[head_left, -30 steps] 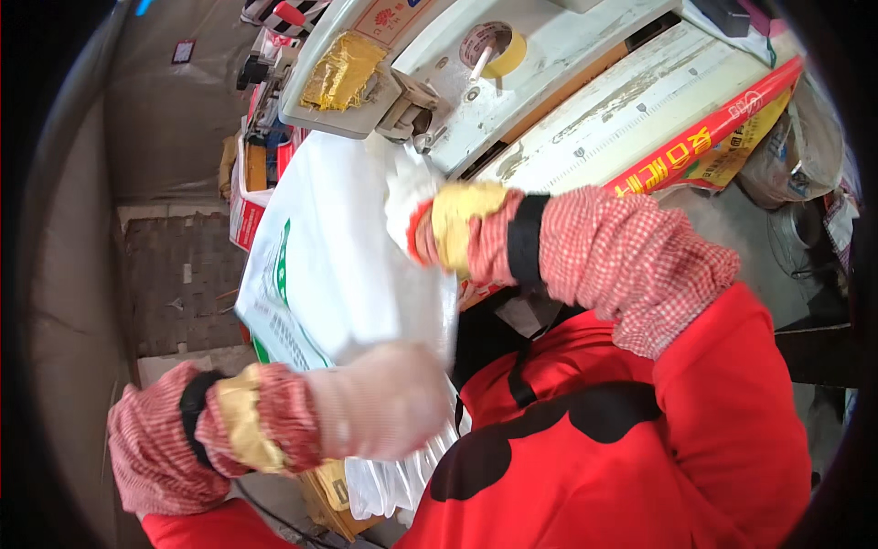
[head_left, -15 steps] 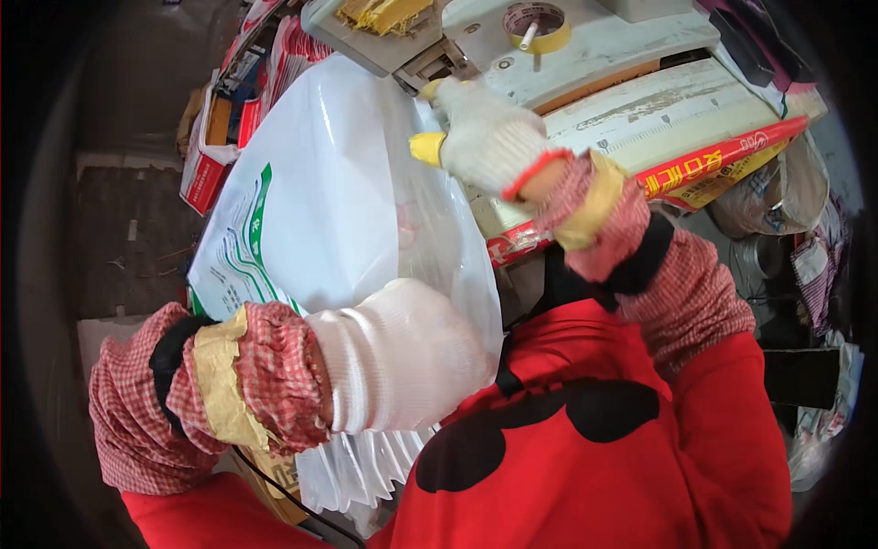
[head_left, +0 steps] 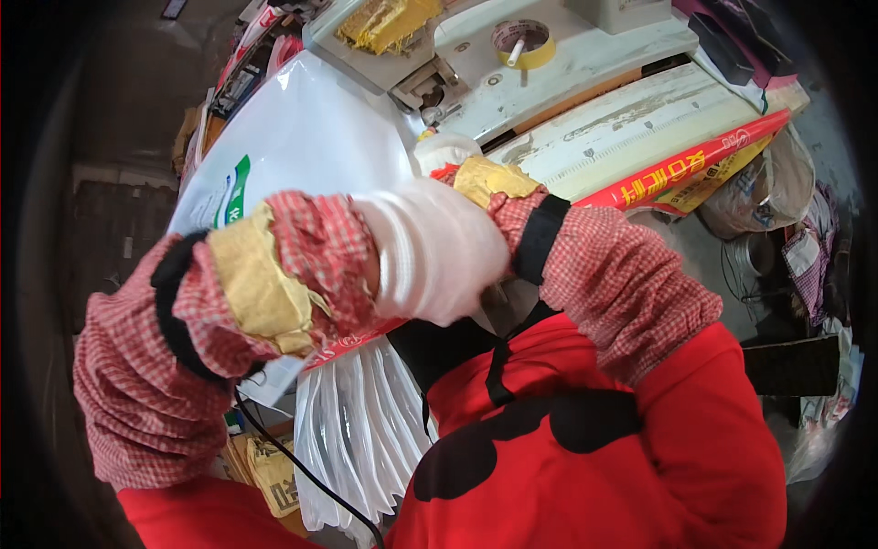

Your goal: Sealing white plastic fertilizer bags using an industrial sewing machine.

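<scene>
My left hand (head_left: 444, 252), in a white knit glove, is in front of my body, its back toward me and its fingers hidden below. Just beyond it, my right hand (head_left: 446, 151) in a white glove is mostly covered by the left hand and a sleeve. It is close to the metal presser foot (head_left: 430, 90) of a sewing machine (head_left: 498, 91). A large white sack (head_left: 311, 137) with green print spreads from the machine toward the left, under my left forearm. What either hand grips cannot be seen.
A yellow tape roll (head_left: 540, 55) with a white stick in it lies on the machine. Red printed sheeting (head_left: 668, 178) lines the table's near edge. White pleated plastic (head_left: 357, 439) hangs by my lap, crossed by a black cord (head_left: 306, 503). A bagged bundle (head_left: 764, 188) stands at right.
My left hand has moved up and away from my body, nearly meeting the right. My right hand has come down and slightly left. The sack has shifted left and away from my lap.
</scene>
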`<action>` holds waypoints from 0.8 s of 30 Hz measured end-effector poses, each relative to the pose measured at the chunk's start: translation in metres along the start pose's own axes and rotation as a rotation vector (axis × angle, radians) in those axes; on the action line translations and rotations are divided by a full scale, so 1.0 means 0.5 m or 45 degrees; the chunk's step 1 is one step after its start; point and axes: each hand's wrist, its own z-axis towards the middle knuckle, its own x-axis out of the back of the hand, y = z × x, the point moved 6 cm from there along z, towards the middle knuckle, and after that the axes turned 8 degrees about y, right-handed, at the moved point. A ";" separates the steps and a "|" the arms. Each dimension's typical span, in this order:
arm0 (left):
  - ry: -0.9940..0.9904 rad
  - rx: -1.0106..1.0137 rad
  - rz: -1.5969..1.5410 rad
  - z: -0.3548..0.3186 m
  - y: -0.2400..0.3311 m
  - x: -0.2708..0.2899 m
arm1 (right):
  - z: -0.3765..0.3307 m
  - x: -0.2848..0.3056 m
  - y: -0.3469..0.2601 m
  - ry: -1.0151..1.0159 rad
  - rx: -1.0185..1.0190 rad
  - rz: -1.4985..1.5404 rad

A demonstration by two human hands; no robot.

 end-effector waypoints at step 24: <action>0.005 -0.369 -0.074 0.013 0.134 -0.032 | -0.102 0.143 -0.009 0.128 -0.049 0.230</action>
